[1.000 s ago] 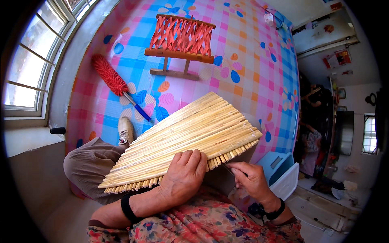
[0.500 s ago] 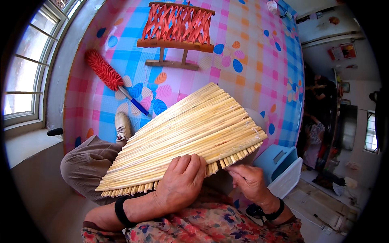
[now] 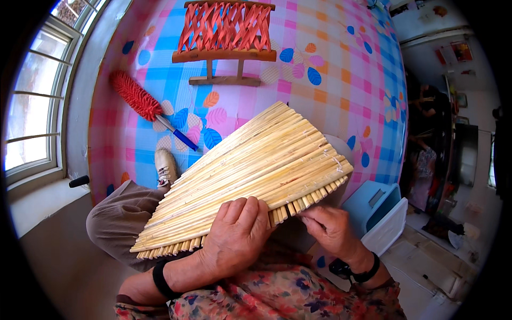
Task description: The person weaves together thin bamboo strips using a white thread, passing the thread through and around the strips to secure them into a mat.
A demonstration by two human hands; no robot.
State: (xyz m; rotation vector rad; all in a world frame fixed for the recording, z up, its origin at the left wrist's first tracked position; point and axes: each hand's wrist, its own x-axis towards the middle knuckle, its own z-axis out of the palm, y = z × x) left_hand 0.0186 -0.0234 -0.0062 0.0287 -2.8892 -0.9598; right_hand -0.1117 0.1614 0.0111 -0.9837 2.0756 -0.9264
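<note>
A mat of pale yellow plant stalks (image 3: 240,178), laid side by side, rests slantwise over my lap. White thread stitches (image 3: 338,162) show near its right corner. Along the near edge, the ends of a lower layer of stalks stick out. My left hand (image 3: 236,230) grips this edge near its middle, fingers over the top and thumb hidden. To the right, my right hand (image 3: 332,230) is closed in a pinch at the stalk ends beside a narrow dark gap. Whatever lies between its fingertips is hidden.
On the patterned plastic sheet (image 3: 341,90) ahead stand a wooden folding stool (image 3: 226,55) with red woven straps and a red duster (image 3: 136,96) with a blue handle. A blue bin (image 3: 368,205) with a white panel is at right. A window (image 3: 37,101) lies left.
The view has shifted slightly, so the stool sits farther up and left and the bin farther right. Both hands keep nearly the same places on the mat.
</note>
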